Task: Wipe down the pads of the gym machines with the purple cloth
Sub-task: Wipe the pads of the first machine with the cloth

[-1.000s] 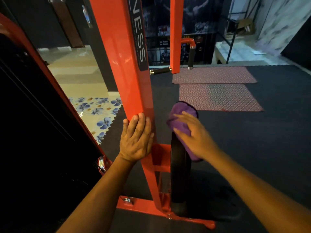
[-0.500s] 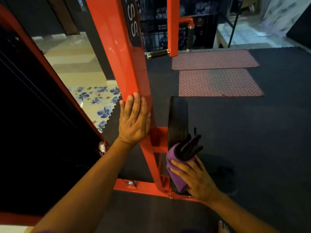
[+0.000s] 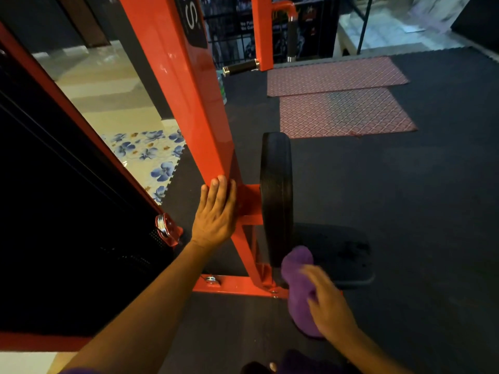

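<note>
Black pad (image 3: 276, 195) stands upright on edge, long axis vertical, narrow edge facing camera, bolted to the orange bracket of the orange frame post (image 3: 189, 103). Purple cloth (image 3: 299, 287) sits at the pad's lower end, bunched, just above the orange base bar (image 3: 237, 287). Right hand (image 3: 328, 306) lies over the cloth, fingers curled onto it; blurred, exact grip hard to read. Left hand (image 3: 216, 214) flat against the post, fingers straight and together, pointing up. Black floor plate (image 3: 337, 255) lies right of the pad base. Two red patterned mats (image 3: 343, 112) further off on dark rubber floor. Black-grip handle (image 3: 240, 67) sticks out from the far orange upright. Dark machine panel (image 3: 54, 211) on the left, floral tiles (image 3: 151, 155) behind it. Versus 0.5 s ago: cloth and right hand are lower on the pad, now at the bottom end; left hand has slid lower on the post, near the bracket.
</note>
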Motion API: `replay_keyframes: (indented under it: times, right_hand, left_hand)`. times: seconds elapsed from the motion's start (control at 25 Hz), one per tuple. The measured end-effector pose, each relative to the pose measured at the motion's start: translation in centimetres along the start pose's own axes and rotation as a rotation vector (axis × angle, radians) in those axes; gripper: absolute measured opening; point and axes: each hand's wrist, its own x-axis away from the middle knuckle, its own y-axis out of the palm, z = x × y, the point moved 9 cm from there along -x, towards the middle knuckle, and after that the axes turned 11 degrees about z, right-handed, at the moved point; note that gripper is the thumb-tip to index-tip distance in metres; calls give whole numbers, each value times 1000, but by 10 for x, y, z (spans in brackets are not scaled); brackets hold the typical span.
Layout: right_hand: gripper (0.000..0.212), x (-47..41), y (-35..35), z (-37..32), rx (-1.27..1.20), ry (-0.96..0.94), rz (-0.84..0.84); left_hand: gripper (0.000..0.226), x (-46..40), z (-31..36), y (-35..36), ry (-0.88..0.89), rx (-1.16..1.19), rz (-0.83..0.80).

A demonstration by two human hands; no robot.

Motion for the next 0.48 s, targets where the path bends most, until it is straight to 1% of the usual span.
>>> replay_keyframes:
  times: [0.04,0.08,0.12,0.16,0.2,0.24,0.28,0.32,0.36,0.4,0.44,0.48]
  right_hand:
    - [30,-9,-25,-7,-82,147,129]
    - [18,-21,-49,-20,-166,260,241]
    - [17,-41,-73,-44,-205,227,366]
    - [22,-61,-89,-73,-282,143,435]
    - [25,-81,-94,-101,-315,0,452]
    - [28,-98,-85,-123,-278,-139,414]
    - [37,-113,-69,-139,-153,-247,372]
    - [45,-126,-51,-148,-7,-315,330]
    - [51,-135,-35,-151,140,-349,302]
    - [54,-143,-24,-150,236,-359,294]
    - [56,-146,-21,-149,264,-372,305]
    - [58,-145,-20,-145,243,-397,323]
  left_hand:
    - [82,5,4,1,-7,18,-20]
    - [73,9,8,2,-17,43,-41]
    - [66,10,11,3,-27,70,-59]
    - [62,12,13,5,-36,90,-67]
    - [61,14,13,6,-37,99,-63]
    - [64,15,13,7,-27,99,-51]
    - [72,16,14,8,-13,100,-39]
    - [83,17,13,8,1,107,-25]
    - [94,17,13,9,7,118,-17]
    - [101,18,11,9,3,129,-16]
    - [101,21,12,9,1,141,-13]
    - [94,25,15,9,12,151,-8]
